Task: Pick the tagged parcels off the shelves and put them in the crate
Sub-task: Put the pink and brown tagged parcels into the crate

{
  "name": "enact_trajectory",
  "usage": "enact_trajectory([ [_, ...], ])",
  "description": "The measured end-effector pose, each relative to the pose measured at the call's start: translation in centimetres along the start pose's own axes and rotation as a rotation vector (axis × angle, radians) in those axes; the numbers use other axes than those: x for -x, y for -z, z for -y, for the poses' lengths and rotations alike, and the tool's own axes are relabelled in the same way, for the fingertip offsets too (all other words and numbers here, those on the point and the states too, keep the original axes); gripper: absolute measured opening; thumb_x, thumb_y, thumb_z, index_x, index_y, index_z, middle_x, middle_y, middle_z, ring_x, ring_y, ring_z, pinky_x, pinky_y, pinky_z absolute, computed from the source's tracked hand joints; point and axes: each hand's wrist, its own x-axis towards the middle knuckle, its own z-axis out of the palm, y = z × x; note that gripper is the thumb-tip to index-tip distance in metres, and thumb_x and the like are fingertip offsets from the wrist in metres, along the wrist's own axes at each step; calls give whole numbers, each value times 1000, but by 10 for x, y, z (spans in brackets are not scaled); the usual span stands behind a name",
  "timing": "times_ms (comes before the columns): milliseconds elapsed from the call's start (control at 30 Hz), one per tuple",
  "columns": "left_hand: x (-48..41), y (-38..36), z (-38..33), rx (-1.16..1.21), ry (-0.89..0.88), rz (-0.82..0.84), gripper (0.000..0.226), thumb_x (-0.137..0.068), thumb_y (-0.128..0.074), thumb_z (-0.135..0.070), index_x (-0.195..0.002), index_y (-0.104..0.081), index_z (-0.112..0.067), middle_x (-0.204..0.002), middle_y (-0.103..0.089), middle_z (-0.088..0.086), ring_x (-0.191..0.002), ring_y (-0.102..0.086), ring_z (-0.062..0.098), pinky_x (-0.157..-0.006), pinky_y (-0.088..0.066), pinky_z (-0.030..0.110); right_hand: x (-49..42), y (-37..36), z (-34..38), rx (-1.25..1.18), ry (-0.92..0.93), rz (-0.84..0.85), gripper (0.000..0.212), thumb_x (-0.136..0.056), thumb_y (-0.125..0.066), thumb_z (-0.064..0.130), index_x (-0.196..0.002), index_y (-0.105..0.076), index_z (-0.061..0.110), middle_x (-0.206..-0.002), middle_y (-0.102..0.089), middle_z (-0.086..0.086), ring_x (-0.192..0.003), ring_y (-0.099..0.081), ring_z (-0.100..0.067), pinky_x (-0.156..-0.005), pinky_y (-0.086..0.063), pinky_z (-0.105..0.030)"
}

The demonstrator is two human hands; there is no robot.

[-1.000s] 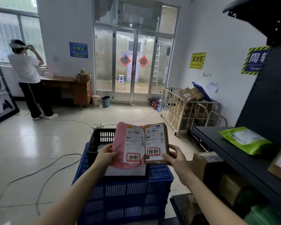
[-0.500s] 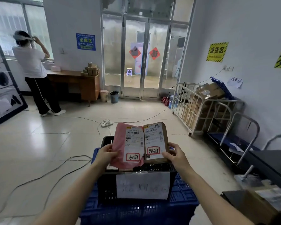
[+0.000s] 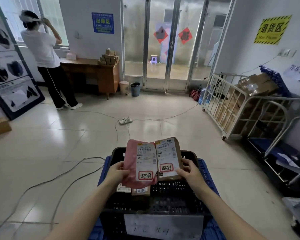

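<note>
My left hand (image 3: 117, 173) grips a soft pink parcel (image 3: 132, 165) by its left edge. Beside it, my right hand (image 3: 189, 171) grips a small brown cardboard parcel (image 3: 177, 153) by its right edge. Each carries a white shipping label and a red-framed handwritten tag. I hold both upright, side by side, over the black crate (image 3: 173, 196). That crate sits on a blue crate (image 3: 206, 172) and has a white paper sign on its near wall. Two tagged parcels (image 3: 140, 191) lie inside it, partly hidden by the pink one.
Cables and a power strip (image 3: 126, 120) cross the tiled floor ahead. A white cage trolley (image 3: 232, 108) with cardboard boxes stands at the right wall, with a flat cart in front of it. A person (image 3: 45, 58) stands at the far left by a wooden desk (image 3: 97, 73).
My view has swung left, away from the dark shelf at the right, and tilted down over the crate. Both parcels stay in my hands, now directly above the crate's opening.
</note>
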Motion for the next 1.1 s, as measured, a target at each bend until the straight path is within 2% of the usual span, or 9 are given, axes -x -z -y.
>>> enact_trajectory([
  [100,-40,-22,21,-68,93,3,31,-79,-52,15,-96,-61,-9,-94,-66,14,-78,-62,23,-63,-52,29,-38,10,-34,25,-93,14,48,-87,-62,14,-131,-42,16,-109,-56,-1,-98,-56,-11,-76,-49,-23],
  [233,-88,-50,53,-132,240,-2,43,-76,-46,19,-113,-58,0,-83,-61,11,-64,-55,21,-54,-44,26,-83,19,-81,83,-216,18,50,-88,-61,14,-134,-40,13,-116,-52,-7,-98,-54,-14,-69,-46,-18],
  [500,-160,-103,113,-211,463,5,41,-86,-42,13,-123,-52,0,-87,-62,6,-64,-61,19,-46,-49,25,-141,28,-169,110,-454,-55,52,-91,-56,12,-138,-35,11,-133,-48,-14,-114,-53,-27,-97,-46,-43],
  [600,-180,-121,135,-257,490,-39,40,-88,-39,10,-125,-53,-1,-94,-66,9,-71,-63,22,-54,-52,31,-155,27,-196,94,-548,-110,54,-92,-55,11,-140,-31,11,-131,-51,-15,-107,-55,-25,-92,-48,-40],
  [667,-192,-132,146,-326,503,-66,47,-85,-38,11,-128,-52,-3,-110,-66,17,-87,-65,29,-72,-57,41,-163,23,-211,88,-592,-126,54,-92,-54,12,-141,-30,11,-130,-51,-15,-102,-54,-23,-83,-47,-33],
  [733,-203,-142,155,-398,506,-98,48,-84,-38,10,-128,-52,-4,-117,-64,19,-100,-63,32,-86,-54,41,-170,18,-223,110,-612,-139,54,-92,-55,12,-140,-31,10,-133,-49,-15,-108,-53,-26,-85,-44,-32],
  [867,-217,-159,169,-551,488,-65,41,-89,-39,4,-126,-52,-6,-114,-64,15,-92,-64,27,-72,-53,33,-181,13,-242,139,-641,-153,54,-92,-54,9,-140,-31,11,-136,-45,-16,-118,-50,-30,-94,-46,-37],
  [967,-216,-168,175,-658,479,-30,31,-91,-40,2,-119,-52,-5,-98,-58,9,-72,-59,19,-53,-46,24,-185,12,-254,123,-671,-181,54,-92,-53,7,-141,-31,11,-139,-42,-15,-121,-47,-30,-87,-42,-32],
  [1100,-214,-175,184,-730,464,-6,29,-91,-41,2,-117,-51,-6,-107,-60,8,-59,-46,5,-38,-34,16,-185,12,-269,120,-703,-188,52,-93,-51,6,-141,-32,11,-141,-42,-14,-125,-44,-30,-84,-37,-28],
])
